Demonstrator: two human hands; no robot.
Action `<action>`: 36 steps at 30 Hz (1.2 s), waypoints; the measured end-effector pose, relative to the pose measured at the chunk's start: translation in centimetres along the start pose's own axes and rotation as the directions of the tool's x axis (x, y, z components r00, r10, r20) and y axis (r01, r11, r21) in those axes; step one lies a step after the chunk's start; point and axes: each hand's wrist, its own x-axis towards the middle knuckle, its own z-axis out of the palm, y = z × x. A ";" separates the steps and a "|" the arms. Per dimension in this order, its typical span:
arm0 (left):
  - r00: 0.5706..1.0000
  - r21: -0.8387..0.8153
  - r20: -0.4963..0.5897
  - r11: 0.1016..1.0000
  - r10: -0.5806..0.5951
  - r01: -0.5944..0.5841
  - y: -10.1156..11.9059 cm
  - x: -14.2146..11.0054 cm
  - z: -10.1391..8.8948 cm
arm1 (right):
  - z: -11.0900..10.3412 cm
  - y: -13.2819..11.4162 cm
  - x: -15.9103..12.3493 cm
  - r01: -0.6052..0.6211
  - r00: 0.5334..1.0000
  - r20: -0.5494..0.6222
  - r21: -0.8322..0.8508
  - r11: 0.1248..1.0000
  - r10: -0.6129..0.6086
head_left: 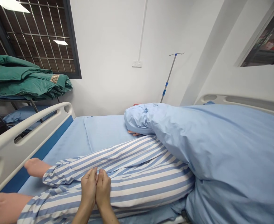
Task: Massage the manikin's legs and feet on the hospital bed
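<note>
In the head view, the left hand and right hand sit side by side over the lower legs, fingers curled in and the hands pressed together; whether anything is tucked inside them cannot be told. Held this close, they seem meant to work as a pair. The striped trousers are just beneath, on legs stretched along the bed, but actual contact is unclear. The blue quilt is heaped over the upper body, probably to leave the legs within reach; a few fingers show under its edge. Its bulk blocks access above the hips. The far foot and near foot are bare, close to the footboard, which limits room at that end. Beyond the bed stand a drip pole and, on the left, folded green bedding below a barred window.
</note>
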 end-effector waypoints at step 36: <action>0.962 0.238 0.255 0.958 0.097 -0.159 -0.2 -0.5 1.9 | -3.8 0.8 1.1 0.045 0.999 0.017 -0.056 0.997 -0.045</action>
